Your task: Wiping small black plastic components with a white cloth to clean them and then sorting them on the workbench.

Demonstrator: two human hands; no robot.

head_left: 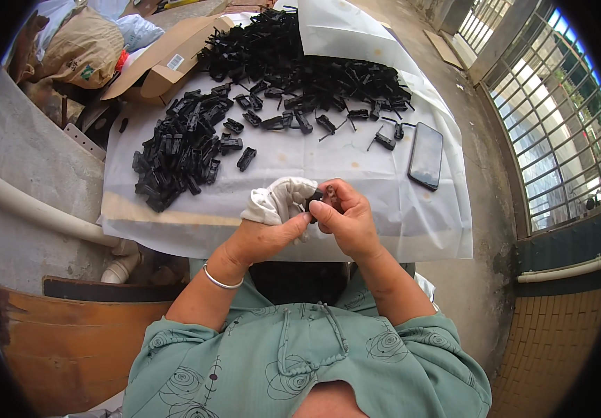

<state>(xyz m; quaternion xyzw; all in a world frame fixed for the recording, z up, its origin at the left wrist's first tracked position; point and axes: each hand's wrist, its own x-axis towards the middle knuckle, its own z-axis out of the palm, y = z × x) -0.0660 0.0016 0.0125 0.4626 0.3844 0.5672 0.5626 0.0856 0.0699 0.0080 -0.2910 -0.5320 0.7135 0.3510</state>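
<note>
Both of my hands meet in front of me, just over the near edge of the covered table. Between them is a small black plastic part (315, 200), mostly covered by fingers. My left hand (279, 207), partly wrapped in a white cloth glove with the thumb bare, grips it from the left. My bare right hand (348, 217) pinches it from the right with thumb and fingers. Beyond my left hand lies a heap of black plastic parts (187, 143) without stems. A single black part (246, 159) rests apart from that heap.
White sheeting (356, 230) covers the table. Across the back spreads a larger pile of black parts with thin stems (342, 80). A dark phone (426, 157) lies at the right. Behind the left heap sit an opened cardboard box (164, 66) and bags (81, 49). A barred window (551, 104) stands right.
</note>
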